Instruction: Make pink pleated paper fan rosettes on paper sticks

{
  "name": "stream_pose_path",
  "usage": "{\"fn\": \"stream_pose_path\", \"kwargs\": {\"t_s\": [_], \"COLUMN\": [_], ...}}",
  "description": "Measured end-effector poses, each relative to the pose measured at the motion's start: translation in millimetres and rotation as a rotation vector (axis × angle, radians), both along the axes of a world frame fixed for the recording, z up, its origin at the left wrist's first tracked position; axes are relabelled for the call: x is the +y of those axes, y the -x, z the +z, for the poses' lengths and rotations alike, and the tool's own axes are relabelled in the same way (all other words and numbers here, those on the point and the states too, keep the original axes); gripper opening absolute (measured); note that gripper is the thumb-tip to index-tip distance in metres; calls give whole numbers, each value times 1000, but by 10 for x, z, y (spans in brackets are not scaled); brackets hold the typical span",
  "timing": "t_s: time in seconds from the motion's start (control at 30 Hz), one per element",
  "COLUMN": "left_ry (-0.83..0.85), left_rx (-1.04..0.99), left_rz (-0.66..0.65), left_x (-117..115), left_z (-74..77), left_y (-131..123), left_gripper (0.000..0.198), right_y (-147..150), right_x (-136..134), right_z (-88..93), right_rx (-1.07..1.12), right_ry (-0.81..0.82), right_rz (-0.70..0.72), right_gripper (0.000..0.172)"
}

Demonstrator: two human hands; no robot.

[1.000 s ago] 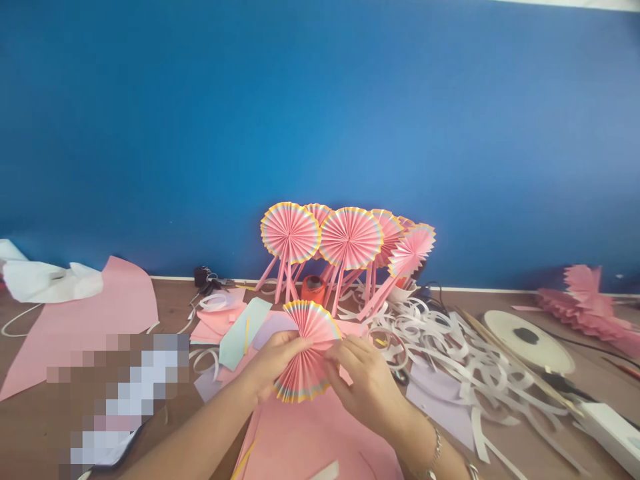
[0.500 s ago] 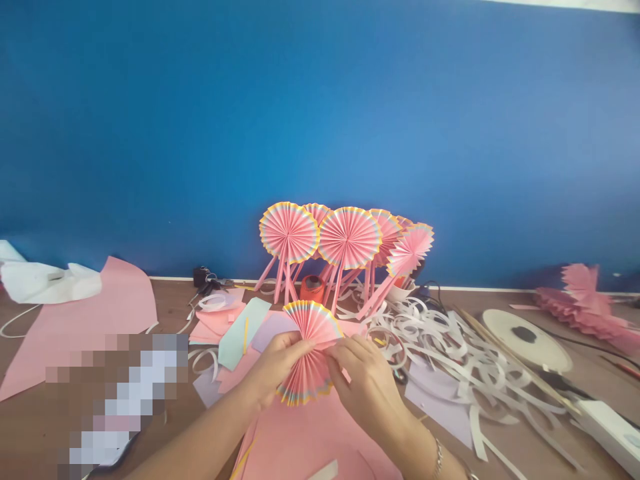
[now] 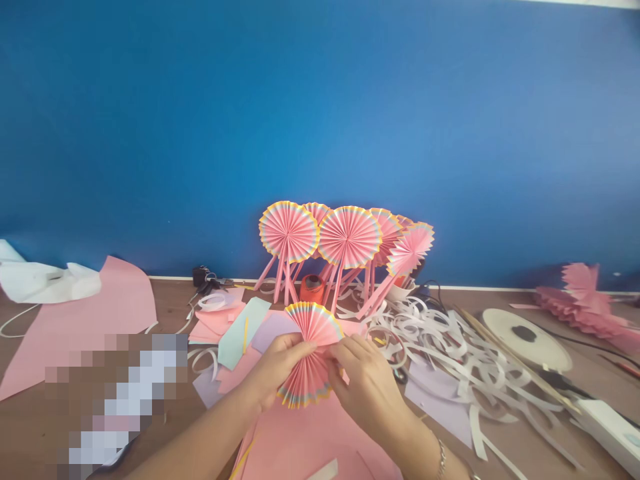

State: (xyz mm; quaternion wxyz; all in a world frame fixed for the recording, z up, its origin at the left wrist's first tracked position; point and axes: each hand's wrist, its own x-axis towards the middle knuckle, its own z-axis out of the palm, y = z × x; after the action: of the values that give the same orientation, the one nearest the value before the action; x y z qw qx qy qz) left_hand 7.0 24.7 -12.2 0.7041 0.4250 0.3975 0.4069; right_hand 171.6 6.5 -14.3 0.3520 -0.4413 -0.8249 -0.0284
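Both hands pinch a pleated pink paper fan with a rainbow-striped edge (image 3: pixel 311 353) at its waist, above the table.

The left hand (image 3: pixel 273 370) has its fingers closed on the fan's middle from the left, and the right hand (image 3: pixel 367 387) is closed on it from the right, so the pleats spread out above and below the grip. Under the fan lies a pink paper sheet (image 3: pixel 310 443) on the brown wooden table (image 3: pixel 30 427). Behind it, finished pink pleated paper fans on pink sticks (image 3: pixel 345 247) lean against the blue wall (image 3: pixel 320 120). To the right lie curled white paper strips (image 3: pixel 450 353).
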Motion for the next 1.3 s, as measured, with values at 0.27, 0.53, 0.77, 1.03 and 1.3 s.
{"fn": "stream_pose_path", "kwargs": {"t_s": [0.27, 0.53, 0.77, 1.03, 1.3], "left_ry": [-13, 55, 79, 90, 89], "left_rx": [6, -37, -20, -31, -50], "left_rz": [18, 28, 83, 48, 59], "left_x": [-7, -21, -15, -13, 1], "left_z": [6, 25, 20, -7, -22], "left_y": [-3, -31, -35, -36, -24], "left_gripper": [27, 25, 27, 27, 23], "right_y": [27, 24, 12, 25, 14], "right_x": [-12, 4, 27, 16, 14], "right_z": [16, 17, 38, 35, 2], "right_rx": [7, -40, -59, -14, 37], "right_ry": [-16, -73, -105, -61, 7], "right_rz": [-20, -54, -105, -37, 8], "right_gripper": [16, 15, 16, 17, 22]}}
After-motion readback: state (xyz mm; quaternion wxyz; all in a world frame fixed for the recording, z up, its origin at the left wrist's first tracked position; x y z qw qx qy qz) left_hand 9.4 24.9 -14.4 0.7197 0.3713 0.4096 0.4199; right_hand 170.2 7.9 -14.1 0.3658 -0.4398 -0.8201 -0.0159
